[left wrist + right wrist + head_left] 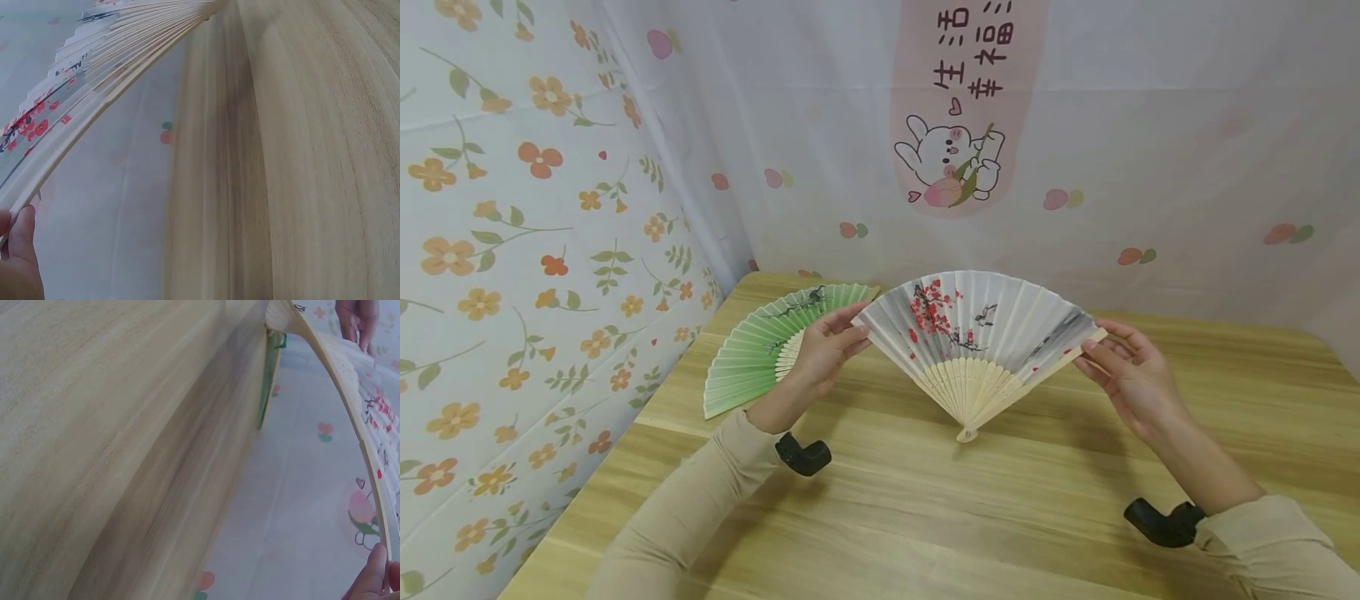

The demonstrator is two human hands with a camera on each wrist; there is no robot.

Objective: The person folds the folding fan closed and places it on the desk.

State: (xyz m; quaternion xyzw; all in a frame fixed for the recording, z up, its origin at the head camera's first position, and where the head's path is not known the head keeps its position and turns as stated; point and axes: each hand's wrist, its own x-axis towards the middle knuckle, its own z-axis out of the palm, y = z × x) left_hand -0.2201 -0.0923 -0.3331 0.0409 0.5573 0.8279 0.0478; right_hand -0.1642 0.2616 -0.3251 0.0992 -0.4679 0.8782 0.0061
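A white folding fan (981, 321) with red blossoms and bare wooden ribs is spread wide over the table, its pivot end toward me. My left hand (823, 348) pinches its left outer edge near the top corner. On the other side, my right hand (1131, 371) pinches the right outer stick near its tip. In the left wrist view the thumb and fingers (24, 234) grip the end of the outer stick. The right wrist view has the thumb (373, 569) against the opposite stick.
A green folding fan (748, 362) lies spread on the wooden table (925, 517) at the left, partly behind my left hand. A white curtain with a rabbit print (951, 158) hangs behind the table, and a flowered curtain (512, 275) hangs at the left.
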